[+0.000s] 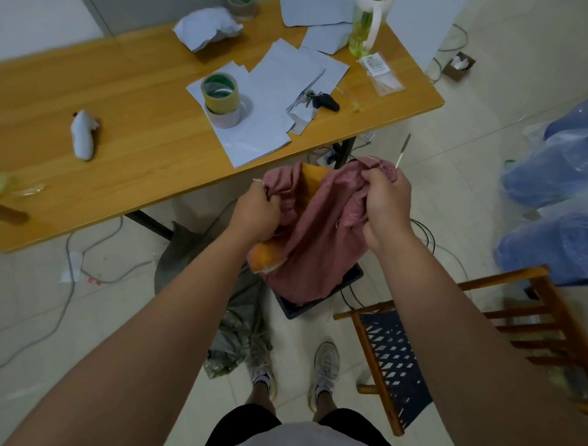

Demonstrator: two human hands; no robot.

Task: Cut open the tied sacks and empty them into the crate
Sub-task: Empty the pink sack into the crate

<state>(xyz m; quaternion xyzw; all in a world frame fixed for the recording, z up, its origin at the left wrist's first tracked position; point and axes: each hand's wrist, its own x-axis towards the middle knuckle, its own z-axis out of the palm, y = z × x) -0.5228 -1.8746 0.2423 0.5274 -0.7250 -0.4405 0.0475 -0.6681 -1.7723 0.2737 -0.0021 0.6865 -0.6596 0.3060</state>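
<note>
Pink sack (322, 230) gripped by both hands (258, 215) above dark crate (316, 303)

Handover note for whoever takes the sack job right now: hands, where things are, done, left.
Left hand: grips one edge of the pink sack.
Right hand: grips the opposite edge and also pinches a thin cutting tool, which points up.
Sack: held above the dark crate on the floor, mouth pulled apart, orange lining showing.
Done: this sack looks opened.
Left: whether its contents have dropped into the crate cannot be told, since the sack hides the inside. A small white sack lies on the wooden table; it may be next.
</note>
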